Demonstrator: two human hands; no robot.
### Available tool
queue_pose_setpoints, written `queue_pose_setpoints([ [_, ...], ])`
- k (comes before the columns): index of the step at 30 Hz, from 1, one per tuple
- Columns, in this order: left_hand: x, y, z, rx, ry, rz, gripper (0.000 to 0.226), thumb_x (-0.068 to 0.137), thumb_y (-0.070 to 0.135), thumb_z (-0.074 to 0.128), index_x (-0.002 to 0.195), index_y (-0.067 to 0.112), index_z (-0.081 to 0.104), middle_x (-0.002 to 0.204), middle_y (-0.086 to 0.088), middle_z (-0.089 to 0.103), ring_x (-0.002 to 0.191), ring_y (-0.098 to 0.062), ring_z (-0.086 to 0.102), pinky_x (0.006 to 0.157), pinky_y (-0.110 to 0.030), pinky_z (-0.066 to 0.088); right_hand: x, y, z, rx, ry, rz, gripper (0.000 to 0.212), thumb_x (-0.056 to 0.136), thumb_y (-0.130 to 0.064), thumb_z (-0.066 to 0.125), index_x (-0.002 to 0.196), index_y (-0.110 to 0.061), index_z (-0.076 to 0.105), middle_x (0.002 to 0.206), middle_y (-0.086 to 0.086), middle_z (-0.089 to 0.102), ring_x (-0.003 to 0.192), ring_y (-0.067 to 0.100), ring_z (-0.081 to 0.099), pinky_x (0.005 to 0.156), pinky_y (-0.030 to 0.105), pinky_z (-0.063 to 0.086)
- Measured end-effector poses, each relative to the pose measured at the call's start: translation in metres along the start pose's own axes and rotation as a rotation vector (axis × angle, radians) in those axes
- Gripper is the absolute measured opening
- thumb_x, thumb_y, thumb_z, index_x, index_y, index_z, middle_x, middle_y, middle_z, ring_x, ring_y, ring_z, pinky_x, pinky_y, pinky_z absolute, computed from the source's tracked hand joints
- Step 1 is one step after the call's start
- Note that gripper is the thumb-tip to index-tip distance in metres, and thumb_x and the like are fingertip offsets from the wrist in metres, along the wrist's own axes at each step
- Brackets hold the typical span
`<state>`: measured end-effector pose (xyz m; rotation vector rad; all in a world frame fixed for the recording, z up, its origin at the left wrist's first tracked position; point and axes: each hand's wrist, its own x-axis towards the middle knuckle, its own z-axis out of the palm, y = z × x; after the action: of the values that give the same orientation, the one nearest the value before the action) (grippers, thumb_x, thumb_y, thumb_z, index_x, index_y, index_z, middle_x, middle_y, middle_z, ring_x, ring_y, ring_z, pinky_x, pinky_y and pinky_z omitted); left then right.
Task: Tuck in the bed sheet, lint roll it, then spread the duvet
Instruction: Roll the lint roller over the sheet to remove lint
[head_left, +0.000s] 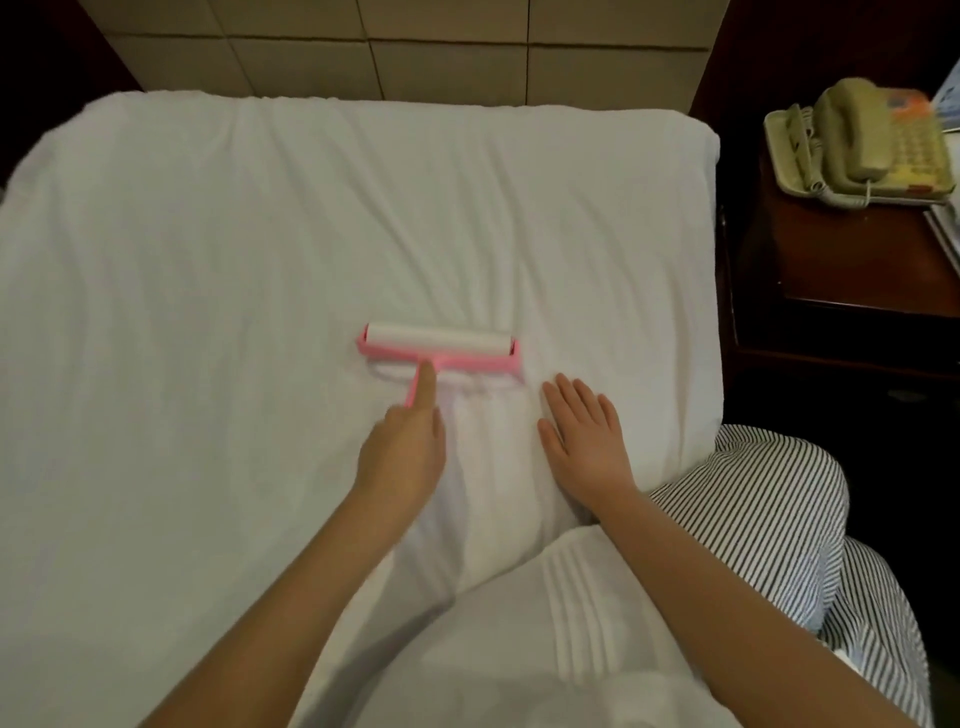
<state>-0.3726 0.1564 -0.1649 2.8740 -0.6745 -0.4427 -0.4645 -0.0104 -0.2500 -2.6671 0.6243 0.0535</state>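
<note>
A pink lint roller (439, 347) with a white sticky roll lies on the white bed sheet (234, 270) near the middle of the bed. My left hand (402, 452) grips its pink handle, with the index finger stretched along it toward the roll. My right hand (584, 441) lies flat on the sheet just to the right of the roller, fingers straight and spread. A folded white duvet (545, 623) with stitched lines sits at the near edge of the bed, below my arms.
A padded beige headboard (415, 47) runs along the far side. A dark wooden nightstand (841, 260) on the right carries a beige telephone (857, 140). Striped fabric (769, 519) hangs at the bed's right near corner.
</note>
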Motion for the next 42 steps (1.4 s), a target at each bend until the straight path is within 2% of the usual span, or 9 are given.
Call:
queue_pose_setpoints([
  [4, -0.052, -0.015, 0.007, 0.119, -0.031, 0.027, 0.059, 0.101, 0.031, 0.027, 0.150, 0.027, -0.006, 0.093, -0.012, 0.057, 0.085, -0.030, 0.061, 0.064, -0.031, 0.036, -0.001, 0.000, 0.001, -0.026, -0.004, 0.009, 0.087, 0.073, -0.055, -0.013, 0.151, -0.024, 0.010, 0.159, -0.005, 0.001, 0.146, 0.015, -0.003, 0.111, 0.028, -0.014],
  [9, 0.042, 0.008, -0.010, -0.002, 0.045, 0.033, 0.056, 0.101, 0.024, 0.031, 0.151, 0.022, 0.006, 0.110, -0.025, 0.059, 0.101, -0.039, 0.057, 0.077, -0.036, 0.041, -0.009, 0.002, -0.001, -0.056, -0.057, 0.027, 0.089, 0.069, -0.060, -0.015, 0.151, -0.029, 0.003, 0.159, -0.005, -0.008, 0.145, 0.016, -0.012, 0.112, 0.034, -0.016],
  [13, 0.093, 0.036, -0.020, -0.091, 0.039, 0.047, 0.054, 0.102, 0.023, 0.028, 0.151, 0.022, 0.006, 0.116, -0.023, 0.057, 0.105, -0.036, 0.056, 0.075, -0.034, 0.037, -0.013, 0.006, -0.007, -0.062, -0.080, 0.077, 0.059, 0.096, -0.052, 0.009, 0.151, -0.029, 0.002, 0.158, -0.004, -0.010, 0.145, 0.016, -0.014, 0.113, 0.036, -0.015],
  [15, 0.074, 0.031, -0.015, -0.098, 0.030, 0.041, 0.056, 0.101, 0.022, 0.030, 0.151, 0.022, 0.005, 0.115, -0.025, 0.057, 0.104, -0.038, 0.057, 0.078, -0.036, 0.040, -0.016, 0.006, -0.010, -0.057, -0.101, 0.079, 0.055, 0.101, -0.044, 0.019, 0.151, -0.028, 0.001, 0.158, -0.004, -0.010, 0.145, 0.016, -0.013, 0.114, 0.036, -0.014],
  [23, -0.072, -0.023, 0.002, 0.146, -0.065, 0.033, 0.060, 0.101, 0.030, 0.028, 0.148, 0.032, -0.008, 0.094, -0.012, 0.057, 0.089, -0.031, 0.060, 0.069, -0.032, 0.040, -0.014, 0.003, -0.009, 0.002, -0.098, 0.058, 0.055, 0.101, -0.041, 0.020, 0.151, -0.024, 0.006, 0.159, -0.003, -0.006, 0.145, 0.016, -0.011, 0.114, 0.036, -0.012],
  [29, 0.047, 0.015, -0.017, 0.013, 0.017, 0.059, 0.055, 0.101, 0.020, 0.032, 0.152, 0.021, 0.010, 0.118, -0.025, 0.057, 0.108, -0.039, 0.055, 0.082, -0.036, 0.042, -0.023, 0.006, -0.015, 0.072, -0.040, 0.067, 0.047, 0.101, -0.035, 0.028, 0.146, -0.021, 0.026, 0.159, -0.001, 0.008, 0.146, 0.017, 0.002, 0.115, 0.034, -0.003],
  [33, 0.105, 0.044, -0.024, -0.063, 0.022, 0.083, 0.054, 0.101, 0.020, 0.028, 0.152, 0.020, 0.009, 0.122, -0.022, 0.055, 0.110, -0.036, 0.054, 0.078, -0.034, 0.039, -0.026, 0.009, -0.014, 0.086, -0.032, 0.084, 0.047, 0.102, -0.035, 0.028, 0.147, -0.021, 0.026, 0.158, 0.000, 0.009, 0.145, 0.017, 0.003, 0.115, 0.034, -0.002],
  [37, 0.046, 0.021, -0.017, -0.018, 0.000, 0.071, 0.056, 0.100, 0.019, 0.032, 0.151, 0.019, 0.008, 0.114, -0.025, 0.058, 0.104, -0.038, 0.057, 0.077, -0.035, 0.041, -0.021, 0.010, -0.015, 0.103, -0.018, 0.097, 0.047, 0.101, -0.034, 0.029, 0.146, -0.022, 0.027, 0.158, -0.001, 0.011, 0.145, 0.017, 0.004, 0.115, 0.034, -0.002],
  [42, -0.039, -0.015, -0.006, 0.086, -0.079, 0.095, 0.060, 0.100, 0.027, 0.031, 0.151, 0.027, -0.001, 0.077, -0.010, 0.050, 0.071, -0.027, 0.051, 0.063, -0.031, 0.036, -0.014, 0.003, -0.011, 0.106, -0.006, 0.113, 0.049, 0.101, -0.035, 0.028, 0.148, -0.020, 0.023, 0.159, -0.001, 0.008, 0.146, 0.017, 0.001, 0.115, 0.034, -0.004],
])
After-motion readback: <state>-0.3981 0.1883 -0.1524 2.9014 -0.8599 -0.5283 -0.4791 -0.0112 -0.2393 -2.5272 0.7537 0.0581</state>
